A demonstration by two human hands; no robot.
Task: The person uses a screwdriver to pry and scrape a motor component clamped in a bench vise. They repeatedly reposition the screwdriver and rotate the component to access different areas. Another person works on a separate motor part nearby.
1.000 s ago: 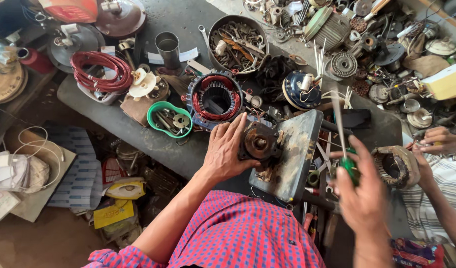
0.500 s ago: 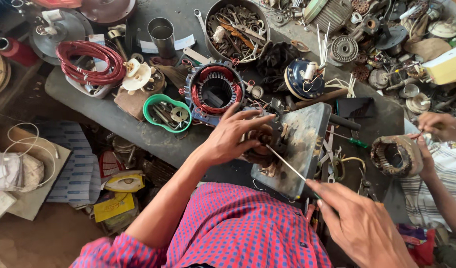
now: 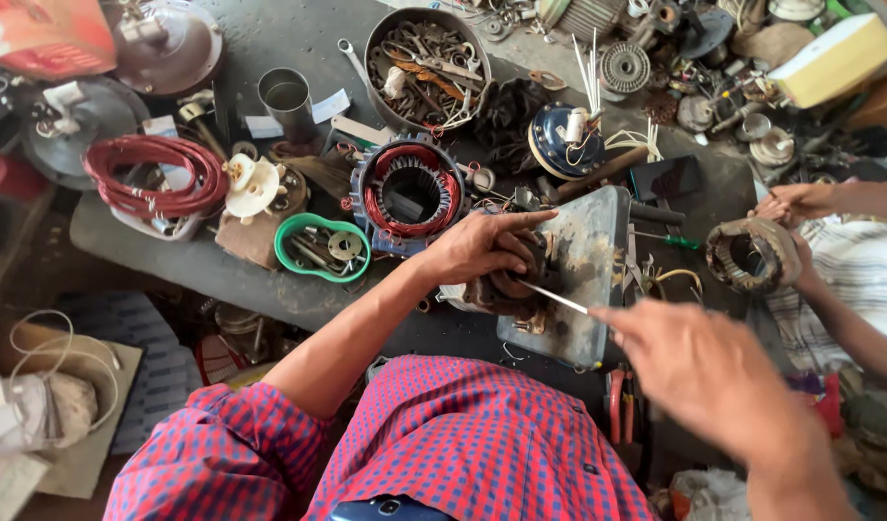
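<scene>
With the left hand (image 3: pixel 477 253) clamped over the motor winding (image 3: pixel 506 287) and the right hand (image 3: pixel 699 371) pinching a thin rod (image 3: pixel 552 296), a slip risked jabbing those fingers.

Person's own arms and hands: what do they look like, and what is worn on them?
Both hands, left hand and right hand, are bare, with no gloves, rings or watch visible. The left arm has a rolled-up shirt sleeve in a red and blue check; the forearm is uncovered. The right sleeve is not visible.
</scene>
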